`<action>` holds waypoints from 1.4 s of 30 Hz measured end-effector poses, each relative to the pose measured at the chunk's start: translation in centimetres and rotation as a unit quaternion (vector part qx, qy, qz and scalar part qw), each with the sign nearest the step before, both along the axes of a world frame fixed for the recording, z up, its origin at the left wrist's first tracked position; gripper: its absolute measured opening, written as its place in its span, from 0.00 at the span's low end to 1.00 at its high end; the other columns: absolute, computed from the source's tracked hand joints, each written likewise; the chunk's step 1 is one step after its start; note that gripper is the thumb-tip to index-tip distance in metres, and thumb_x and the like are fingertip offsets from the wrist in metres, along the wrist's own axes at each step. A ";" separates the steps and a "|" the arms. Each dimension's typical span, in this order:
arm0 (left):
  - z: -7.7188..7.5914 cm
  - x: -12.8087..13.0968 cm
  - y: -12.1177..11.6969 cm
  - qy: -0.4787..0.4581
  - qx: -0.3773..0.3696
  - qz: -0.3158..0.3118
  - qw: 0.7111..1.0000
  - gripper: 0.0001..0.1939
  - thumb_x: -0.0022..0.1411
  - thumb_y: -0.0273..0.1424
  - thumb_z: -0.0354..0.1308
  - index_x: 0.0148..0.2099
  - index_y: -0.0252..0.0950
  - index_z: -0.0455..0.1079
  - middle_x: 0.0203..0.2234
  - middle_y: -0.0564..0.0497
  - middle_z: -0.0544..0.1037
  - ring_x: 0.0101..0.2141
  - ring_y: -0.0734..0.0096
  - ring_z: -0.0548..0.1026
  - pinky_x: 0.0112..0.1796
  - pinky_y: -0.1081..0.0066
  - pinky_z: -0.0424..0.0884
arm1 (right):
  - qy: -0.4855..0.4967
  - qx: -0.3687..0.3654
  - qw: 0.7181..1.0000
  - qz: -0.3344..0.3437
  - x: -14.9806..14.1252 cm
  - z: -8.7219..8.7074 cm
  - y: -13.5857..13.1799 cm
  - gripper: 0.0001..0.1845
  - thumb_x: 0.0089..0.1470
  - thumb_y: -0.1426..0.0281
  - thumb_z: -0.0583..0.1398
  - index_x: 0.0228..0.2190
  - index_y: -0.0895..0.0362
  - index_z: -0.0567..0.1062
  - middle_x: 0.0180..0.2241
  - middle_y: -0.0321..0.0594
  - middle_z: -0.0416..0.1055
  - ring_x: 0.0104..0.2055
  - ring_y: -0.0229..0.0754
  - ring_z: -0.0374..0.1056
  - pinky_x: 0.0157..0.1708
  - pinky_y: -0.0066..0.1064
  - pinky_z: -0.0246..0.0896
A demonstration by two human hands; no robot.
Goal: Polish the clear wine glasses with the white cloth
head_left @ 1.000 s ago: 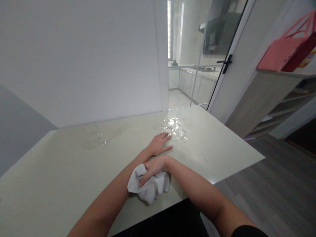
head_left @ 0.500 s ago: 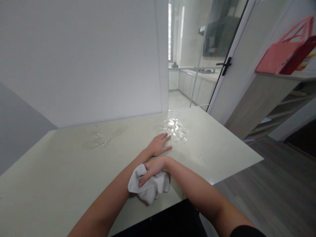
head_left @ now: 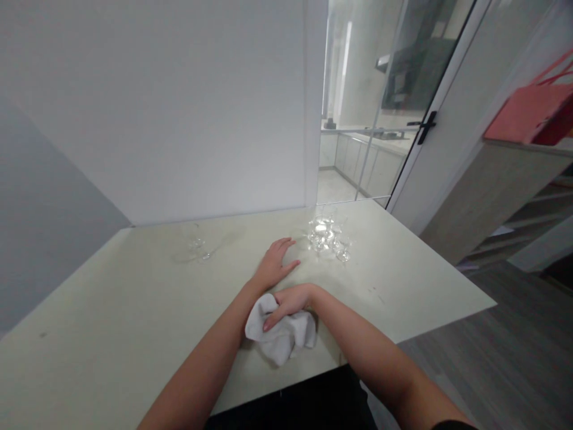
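My left hand (head_left: 274,264) is stretched over the pale table (head_left: 147,334), fingers apart and holding nothing. To its right stands a cluster of clear stemmed glasses (head_left: 326,234), with a gap between them and my fingertips. Bunched under my right hand (head_left: 293,300) is a white cloth (head_left: 282,340), resting on the table near its front edge. The thumb lies on top of the cloth, and the other fingers are partly hidden by it. The cloth's left side comes up against my left forearm.
Faint clear glassware (head_left: 197,243) sits at the back left of the table. A white wall (head_left: 215,107) rises behind. At the right are a glass door with a black handle (head_left: 427,126) and a shelf unit (head_left: 492,185) bearing a pink bag (head_left: 528,113).
My left hand has drawn back leftward, away from the glass cluster. My right hand still holds the cloth, nearly in place. The whole view has shifted, so the surroundings appear farther right.
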State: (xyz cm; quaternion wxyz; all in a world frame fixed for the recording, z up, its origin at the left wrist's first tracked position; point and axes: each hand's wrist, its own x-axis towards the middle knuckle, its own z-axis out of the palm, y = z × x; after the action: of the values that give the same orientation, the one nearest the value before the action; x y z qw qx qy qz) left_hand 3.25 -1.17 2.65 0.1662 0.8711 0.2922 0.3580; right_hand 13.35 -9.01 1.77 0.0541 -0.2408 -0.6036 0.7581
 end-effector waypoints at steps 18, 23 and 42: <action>-2.4 -14.9 5.2 -0.387 -0.143 0.374 0.830 0.38 0.47 0.31 0.68 0.56 0.41 0.51 0.51 0.42 0.65 0.55 0.58 0.66 0.57 0.49 0.61 | -0.011 -0.129 0.978 -0.164 0.6 0.2 -1.0 0.17 0.47 0.62 0.71 0.35 0.61 0.78 0.33 0.40 0.79 0.30 0.38 0.74 0.36 0.28 0.69; -2.4 -14.7 5.1 -0.372 -0.147 0.367 0.840 0.20 0.52 0.30 0.63 0.45 0.40 0.60 0.34 0.53 0.69 0.39 0.68 0.72 0.45 0.61 0.72 | 0.047 -0.220 0.910 -0.348 -0.2 0.6 -0.3 0.31 0.65 0.50 0.48 0.35 0.63 0.78 0.29 0.47 0.79 0.33 0.44 0.77 0.42 0.35 0.71; 1.7 -2.8 -4.7 -0.129 -0.224 0.122 0.958 0.28 0.50 0.44 0.68 0.50 0.36 0.71 0.22 0.57 0.72 0.24 0.73 0.70 0.28 0.74 0.63 | 0.387 -0.038 0.786 -0.481 -0.1 2.2 1.5 0.33 0.59 0.43 0.48 0.46 0.55 0.75 0.48 0.45 0.77 0.58 0.51 0.66 0.58 0.48 0.61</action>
State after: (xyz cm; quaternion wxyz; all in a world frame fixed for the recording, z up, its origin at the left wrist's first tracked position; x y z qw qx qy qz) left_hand 0.47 -5.86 4.32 0.3481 0.7162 0.4447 0.4101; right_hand 13.29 -7.48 3.98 0.6317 -0.1882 -0.3087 0.6857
